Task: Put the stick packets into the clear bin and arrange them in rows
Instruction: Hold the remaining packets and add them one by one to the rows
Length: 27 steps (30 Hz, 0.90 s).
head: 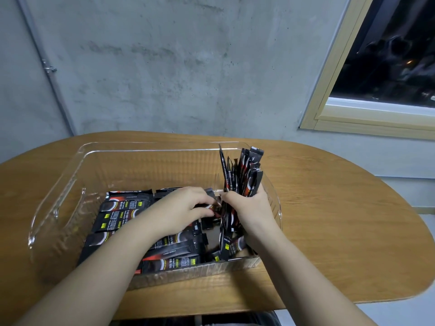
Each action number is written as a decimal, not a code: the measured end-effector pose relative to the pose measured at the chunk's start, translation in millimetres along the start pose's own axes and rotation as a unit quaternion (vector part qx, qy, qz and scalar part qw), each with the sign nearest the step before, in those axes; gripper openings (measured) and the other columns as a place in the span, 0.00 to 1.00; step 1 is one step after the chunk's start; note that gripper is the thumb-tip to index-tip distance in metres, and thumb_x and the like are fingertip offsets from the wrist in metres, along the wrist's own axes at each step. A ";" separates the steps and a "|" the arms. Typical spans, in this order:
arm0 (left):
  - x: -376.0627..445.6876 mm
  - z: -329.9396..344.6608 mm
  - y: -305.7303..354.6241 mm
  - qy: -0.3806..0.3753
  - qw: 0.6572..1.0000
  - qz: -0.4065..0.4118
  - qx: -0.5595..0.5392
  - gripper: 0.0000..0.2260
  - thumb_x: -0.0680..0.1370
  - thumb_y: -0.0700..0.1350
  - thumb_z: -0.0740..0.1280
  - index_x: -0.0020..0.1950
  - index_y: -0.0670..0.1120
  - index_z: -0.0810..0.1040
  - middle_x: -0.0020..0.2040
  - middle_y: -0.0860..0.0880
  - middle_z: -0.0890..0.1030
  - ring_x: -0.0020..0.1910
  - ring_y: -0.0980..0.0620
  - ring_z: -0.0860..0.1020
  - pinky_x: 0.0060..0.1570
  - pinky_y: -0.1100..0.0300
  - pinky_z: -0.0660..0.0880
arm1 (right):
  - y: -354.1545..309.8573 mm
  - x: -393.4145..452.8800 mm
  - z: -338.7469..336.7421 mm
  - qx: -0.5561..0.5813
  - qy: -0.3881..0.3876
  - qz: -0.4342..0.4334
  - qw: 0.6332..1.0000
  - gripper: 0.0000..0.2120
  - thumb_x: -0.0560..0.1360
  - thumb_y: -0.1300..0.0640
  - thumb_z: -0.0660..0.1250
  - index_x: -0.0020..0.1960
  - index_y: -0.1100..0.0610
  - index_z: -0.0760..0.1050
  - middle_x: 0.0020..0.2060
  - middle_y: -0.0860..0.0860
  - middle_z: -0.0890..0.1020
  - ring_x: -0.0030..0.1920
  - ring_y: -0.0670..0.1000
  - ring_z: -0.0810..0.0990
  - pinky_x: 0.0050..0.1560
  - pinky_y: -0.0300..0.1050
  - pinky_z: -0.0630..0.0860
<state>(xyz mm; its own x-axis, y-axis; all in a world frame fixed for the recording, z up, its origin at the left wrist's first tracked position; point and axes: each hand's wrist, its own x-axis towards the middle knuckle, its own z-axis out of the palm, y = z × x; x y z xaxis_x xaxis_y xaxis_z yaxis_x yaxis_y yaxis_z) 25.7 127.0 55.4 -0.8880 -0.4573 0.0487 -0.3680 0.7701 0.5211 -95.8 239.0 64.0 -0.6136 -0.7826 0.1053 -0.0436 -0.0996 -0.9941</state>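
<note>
A clear bin [70,184] stands on the wooden table [341,208]. Black stick packets [122,210] with red and white print lie flat in rows along the bin's near left part. My right hand [249,205] grips an upright bundle of stick packets [242,172] at the bin's right side, their tops fanning above the rim. My left hand [186,205] reaches across the lying packets and pinches a packet [209,209] at the bundle's lower end. More packets [226,245] stick out below my right hand.
The bin's far half shows bare bottom. A grey concrete wall [164,67] rises behind the table, with a pipe at the left and a wood-framed window [388,67] at the right. The table's rounded edge runs close on the right and near side.
</note>
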 end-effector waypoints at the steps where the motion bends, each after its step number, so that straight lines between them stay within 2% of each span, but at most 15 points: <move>1: -2.9 -2.0 -3.0 0.006 1.000 -0.004 0.009 0.12 0.79 0.48 0.64 0.61 0.50 0.79 0.52 0.54 0.76 0.55 0.55 0.73 0.60 0.54 0.69 | -0.2 -0.7 0.6 0.000 0.008 0.000 1.000 0.12 0.70 0.68 0.69 0.47 0.55 0.71 0.29 0.44 0.78 0.30 0.43 0.76 0.28 0.35 0.73; 5: -15.8 -14.7 -18.9 0.058 0.995 -0.062 0.045 0.12 0.80 0.48 0.61 0.61 0.51 0.79 0.54 0.55 0.78 0.55 0.54 0.75 0.57 0.59 0.70 | 1.5 -0.6 -1.5 -0.014 0.038 0.008 0.999 0.14 0.69 0.67 0.69 0.48 0.52 0.71 0.36 0.49 0.79 0.36 0.49 0.78 0.37 0.44 0.78; 7: -23.3 -19.5 -24.2 0.115 0.986 -0.112 0.031 0.12 0.81 0.48 0.59 0.62 0.50 0.77 0.51 0.55 0.80 0.50 0.54 0.77 0.51 0.59 0.71 | 1.8 -1.3 -2.9 -0.007 0.034 0.014 0.999 0.14 0.69 0.67 0.68 0.48 0.52 0.71 0.36 0.49 0.78 0.35 0.49 0.77 0.36 0.43 0.77; 10: -27.4 -12.8 -13.4 0.185 0.965 -0.131 -0.132 0.10 0.82 0.45 0.56 0.60 0.50 0.73 0.40 0.53 0.79 0.37 0.55 0.78 0.39 0.59 0.74 | 2.9 -3.5 -1.1 -0.006 0.022 0.023 0.999 0.15 0.70 0.67 0.69 0.48 0.51 0.71 0.36 0.48 0.78 0.35 0.48 0.77 0.34 0.40 0.76; 13: -20.5 7.0 9.3 0.176 0.933 -0.133 -0.284 0.09 0.82 0.42 0.57 0.59 0.45 0.73 0.38 0.50 0.79 0.32 0.56 0.76 0.33 0.61 0.74 | 8.9 -4.3 3.5 0.012 0.007 0.027 1.000 0.13 0.69 0.67 0.71 0.50 0.56 0.73 0.39 0.52 0.82 0.39 0.52 0.82 0.38 0.47 0.79; 15: -16.7 19.2 21.2 0.162 0.920 -0.124 -0.334 0.09 0.82 0.41 0.58 0.59 0.43 0.74 0.38 0.51 0.78 0.32 0.55 0.76 0.34 0.58 0.75 | 12.8 -4.8 5.6 0.016 -0.005 0.035 0.999 0.11 0.69 0.65 0.71 0.51 0.61 0.75 0.38 0.54 0.82 0.38 0.53 0.82 0.35 0.45 0.77; 17: -15.3 27.5 28.3 0.149 0.932 -0.104 -0.314 0.07 0.81 0.43 0.59 0.55 0.48 0.75 0.39 0.52 0.77 0.32 0.56 0.76 0.38 0.58 0.76 | 15.9 -4.8 6.3 0.040 -0.013 0.049 0.998 0.11 0.69 0.64 0.71 0.50 0.64 0.75 0.36 0.57 0.82 0.36 0.57 0.82 0.36 0.48 0.78; 19: -16.0 32.2 31.6 0.150 0.951 -0.077 -0.259 0.07 0.81 0.43 0.59 0.51 0.51 0.76 0.42 0.54 0.74 0.35 0.56 0.74 0.37 0.71 0.70 | 17.2 -4.7 5.6 0.056 -0.010 0.056 0.997 0.11 0.69 0.64 0.71 0.50 0.65 0.75 0.36 0.57 0.82 0.37 0.58 0.82 0.38 0.54 0.80; 20: -16.1 33.5 31.5 0.153 0.959 -0.064 -0.229 0.08 0.81 0.42 0.59 0.47 0.51 0.76 0.44 0.55 0.72 0.38 0.56 0.73 0.37 0.73 0.67 | 17.3 -5.2 5.6 0.056 -0.007 0.054 0.997 0.10 0.69 0.65 0.71 0.50 0.66 0.76 0.36 0.56 0.82 0.37 0.58 0.82 0.39 0.54 0.80; 23: -14.7 37.2 28.7 0.143 0.978 -0.046 -0.146 0.12 0.81 0.41 0.59 0.38 0.52 0.70 0.45 0.56 0.69 0.48 0.55 0.69 0.45 0.71 0.63 | 17.6 -6.8 6.0 0.049 0.003 0.047 0.998 0.08 0.70 0.67 0.71 0.49 0.65 0.76 0.35 0.54 0.82 0.37 0.53 0.82 0.39 0.48 0.79; 25: -14.4 39.4 26.1 0.130 0.983 -0.040 -0.122 0.13 0.81 0.40 0.59 0.37 0.50 0.68 0.44 0.56 0.68 0.50 0.53 0.68 0.49 0.67 0.63 | 16.6 -6.9 6.9 0.045 0.006 0.045 0.998 0.08 0.70 0.67 0.71 0.48 0.65 0.76 0.34 0.53 0.81 0.36 0.52 0.81 0.38 0.47 0.79; 27: -15.8 38.6 25.4 0.145 0.984 -0.027 -0.102 0.10 0.80 0.40 0.60 0.39 0.47 0.73 0.43 0.56 0.69 0.48 0.53 0.70 0.48 0.64 0.65 | 16.3 -6.1 7.9 0.027 0.010 0.041 0.999 0.07 0.70 0.67 0.70 0.46 0.64 0.75 0.33 0.53 0.81 0.36 0.52 0.81 0.39 0.49 0.80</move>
<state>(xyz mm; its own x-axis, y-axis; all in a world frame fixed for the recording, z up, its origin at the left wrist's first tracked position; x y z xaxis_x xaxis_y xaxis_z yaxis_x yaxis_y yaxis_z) 19.7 170.9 35.0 -0.7415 -0.6253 0.2431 -0.3228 0.6501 0.6879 -86.5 237.3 47.3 -0.6295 -0.7767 0.0219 0.0506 -0.0691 -0.9963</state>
